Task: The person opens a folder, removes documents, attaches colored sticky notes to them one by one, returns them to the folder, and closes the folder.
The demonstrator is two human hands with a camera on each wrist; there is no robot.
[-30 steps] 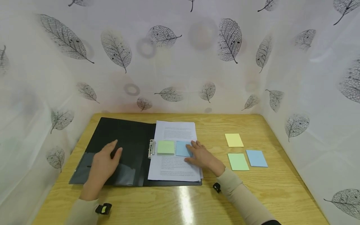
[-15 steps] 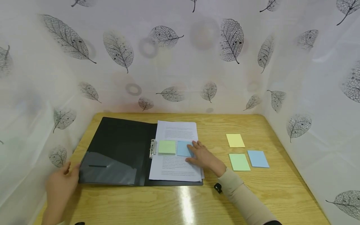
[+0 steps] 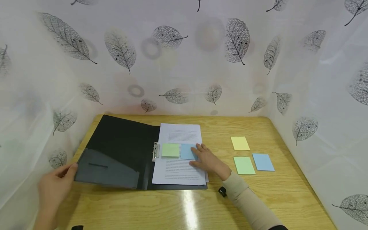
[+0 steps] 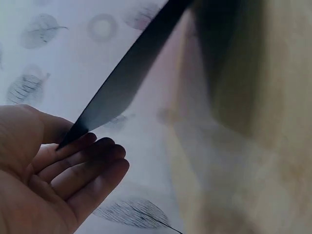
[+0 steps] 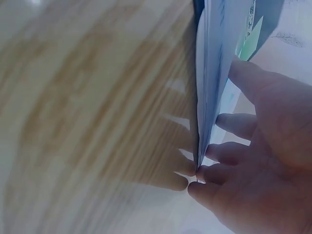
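Observation:
A black clip folder (image 3: 123, 140) lies open on the table, its left cover slightly raised at the outer edge. My left hand (image 3: 56, 183) pinches that cover's lower left corner between thumb and fingers; the left wrist view shows the cover's thin edge (image 4: 131, 73) in the grip. Printed papers (image 3: 179, 174) sit on the folder's right side beside a metal clip (image 3: 156, 150). On them are a green sticky note pad (image 3: 170, 150) and a blue one (image 3: 187, 151). My right hand (image 3: 208, 161) rests with spread fingers on the blue pad and the papers, partly covering the pad.
Right of the folder lie a yellow sticky note pad (image 3: 240, 143), a green pad (image 3: 244, 165) and a blue pad (image 3: 263, 162) on the wooden table (image 3: 161, 210). A leaf-patterned curtain (image 3: 184, 64) encloses the back and both sides.
My left hand has moved from above the left cover to its outer corner, taken hold of it and lifted that edge a little. My right hand has stayed in place.

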